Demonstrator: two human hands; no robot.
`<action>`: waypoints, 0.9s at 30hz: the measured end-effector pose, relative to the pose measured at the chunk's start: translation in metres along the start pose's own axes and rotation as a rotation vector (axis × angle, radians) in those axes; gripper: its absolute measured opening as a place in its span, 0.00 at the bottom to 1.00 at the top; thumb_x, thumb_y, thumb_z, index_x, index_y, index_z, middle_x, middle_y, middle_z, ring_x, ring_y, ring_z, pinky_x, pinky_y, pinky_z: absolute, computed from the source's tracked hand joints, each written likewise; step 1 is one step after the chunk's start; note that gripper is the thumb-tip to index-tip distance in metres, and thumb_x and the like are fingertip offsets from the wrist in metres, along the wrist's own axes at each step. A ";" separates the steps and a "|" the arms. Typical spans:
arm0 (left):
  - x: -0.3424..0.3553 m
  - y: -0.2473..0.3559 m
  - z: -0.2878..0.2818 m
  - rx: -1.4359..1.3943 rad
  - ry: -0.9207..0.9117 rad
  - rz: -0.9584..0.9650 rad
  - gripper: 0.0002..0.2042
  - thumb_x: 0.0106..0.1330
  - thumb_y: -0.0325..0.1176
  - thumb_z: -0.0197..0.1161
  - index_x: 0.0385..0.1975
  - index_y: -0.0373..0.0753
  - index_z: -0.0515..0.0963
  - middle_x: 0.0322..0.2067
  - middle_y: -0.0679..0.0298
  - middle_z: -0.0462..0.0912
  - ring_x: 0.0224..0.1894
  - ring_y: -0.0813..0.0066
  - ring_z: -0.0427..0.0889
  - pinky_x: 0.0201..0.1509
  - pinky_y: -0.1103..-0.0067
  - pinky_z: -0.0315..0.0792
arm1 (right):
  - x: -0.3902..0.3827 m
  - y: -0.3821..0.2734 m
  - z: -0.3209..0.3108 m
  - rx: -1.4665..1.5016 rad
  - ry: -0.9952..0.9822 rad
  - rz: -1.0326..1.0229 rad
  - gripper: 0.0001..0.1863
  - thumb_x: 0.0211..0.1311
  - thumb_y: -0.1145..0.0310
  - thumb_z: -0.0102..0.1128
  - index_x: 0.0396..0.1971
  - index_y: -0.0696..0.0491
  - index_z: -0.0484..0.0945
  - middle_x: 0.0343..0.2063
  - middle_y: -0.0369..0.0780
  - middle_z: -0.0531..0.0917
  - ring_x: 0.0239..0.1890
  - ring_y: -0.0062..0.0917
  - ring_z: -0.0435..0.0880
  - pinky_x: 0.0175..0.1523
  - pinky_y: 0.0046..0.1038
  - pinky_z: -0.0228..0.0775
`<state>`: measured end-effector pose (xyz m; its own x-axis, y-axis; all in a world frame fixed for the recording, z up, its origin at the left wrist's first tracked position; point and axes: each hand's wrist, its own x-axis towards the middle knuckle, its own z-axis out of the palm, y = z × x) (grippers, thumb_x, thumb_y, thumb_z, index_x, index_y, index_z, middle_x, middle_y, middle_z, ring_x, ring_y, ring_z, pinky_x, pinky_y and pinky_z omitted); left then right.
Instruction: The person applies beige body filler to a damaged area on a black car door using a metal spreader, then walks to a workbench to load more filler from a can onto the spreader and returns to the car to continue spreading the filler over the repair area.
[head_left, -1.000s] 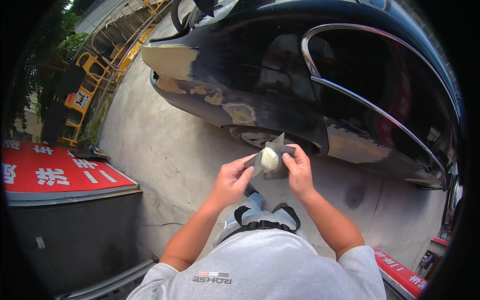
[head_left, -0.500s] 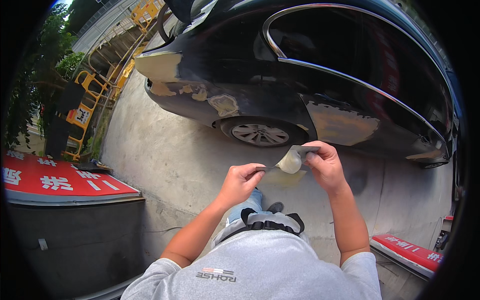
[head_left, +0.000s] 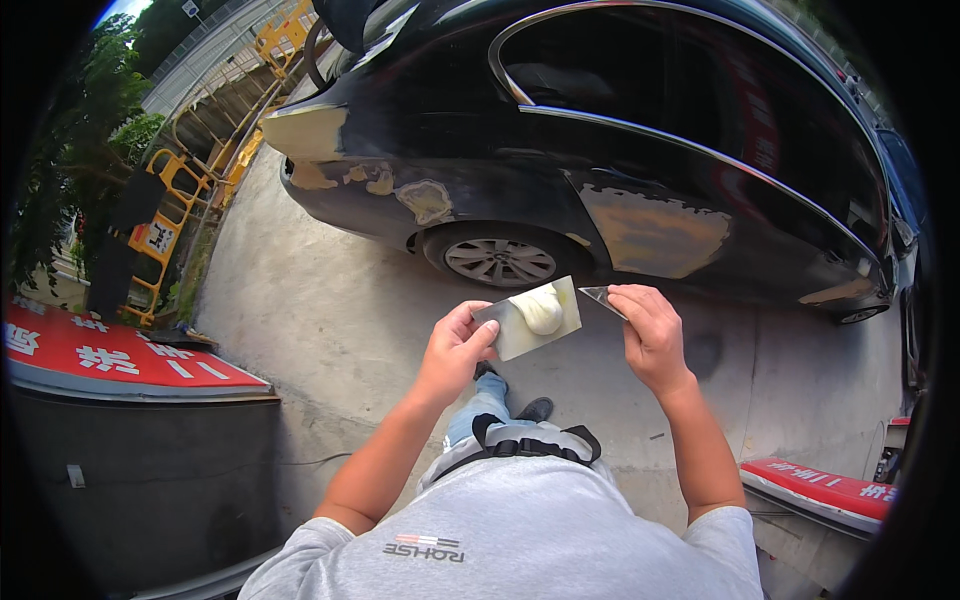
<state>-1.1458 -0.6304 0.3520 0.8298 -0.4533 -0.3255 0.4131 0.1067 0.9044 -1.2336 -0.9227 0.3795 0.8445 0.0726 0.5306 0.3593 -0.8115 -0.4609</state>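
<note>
My left hand (head_left: 455,350) grips a thin flat metal putty plate (head_left: 518,342) by its left edge, thumb on top. On the plate's face sits a smooth, pale cream lump of putty (head_left: 541,309). Just right of the plate, my right hand (head_left: 655,338) pinches a putty scraper (head_left: 600,297), which is tilted so that only a narrow pointed part shows. A small gap separates scraper and plate. Ahead stands a dark car (head_left: 490,185), with a large dried filler patch (head_left: 655,235) on its door and smaller patches around the rear bumper.
The car's rear wheel (head_left: 500,262) is just beyond my hands, over concrete ground (head_left: 300,270). A red sign panel (head_left: 130,350) lies at the left, another red panel (head_left: 815,488) at the lower right. Yellow barriers (head_left: 160,235) stand at the far left.
The plate in my left hand has turned from edge-on to face up, showing the putty on it. My right hand's scraper has come away from the putty and tilted. The view has shifted slightly right.
</note>
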 end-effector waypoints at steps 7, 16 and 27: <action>0.001 0.008 0.022 -0.335 -0.152 0.042 0.15 0.77 0.26 0.56 0.60 0.27 0.76 0.53 0.54 0.86 0.51 0.68 0.88 0.56 0.71 0.85 | -0.017 -0.043 0.036 -0.040 -0.009 -0.187 0.19 0.55 0.73 0.66 0.48 0.42 0.89 0.54 0.34 0.86 0.57 0.38 0.84 0.67 0.53 0.73; -0.003 0.006 0.041 -0.301 -0.104 0.013 0.13 0.77 0.25 0.55 0.56 0.27 0.78 0.52 0.51 0.86 0.51 0.64 0.89 0.55 0.70 0.86 | -0.011 -0.041 0.023 0.033 0.080 -0.069 0.19 0.56 0.76 0.64 0.48 0.47 0.89 0.54 0.36 0.86 0.59 0.40 0.81 0.67 0.51 0.69; 0.005 0.001 0.037 -0.235 -0.001 0.111 0.14 0.77 0.27 0.58 0.57 0.29 0.79 0.49 0.57 0.87 0.48 0.72 0.87 0.55 0.73 0.84 | -0.032 -0.034 0.024 0.434 0.165 0.180 0.13 0.64 0.78 0.58 0.47 0.57 0.83 0.44 0.37 0.87 0.46 0.27 0.85 0.53 0.32 0.78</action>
<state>-1.1551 -0.6655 0.3619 0.8747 -0.4279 -0.2277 0.3956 0.3588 0.8454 -1.2631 -0.8836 0.3611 0.8468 -0.1677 0.5048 0.3753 -0.4842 -0.7904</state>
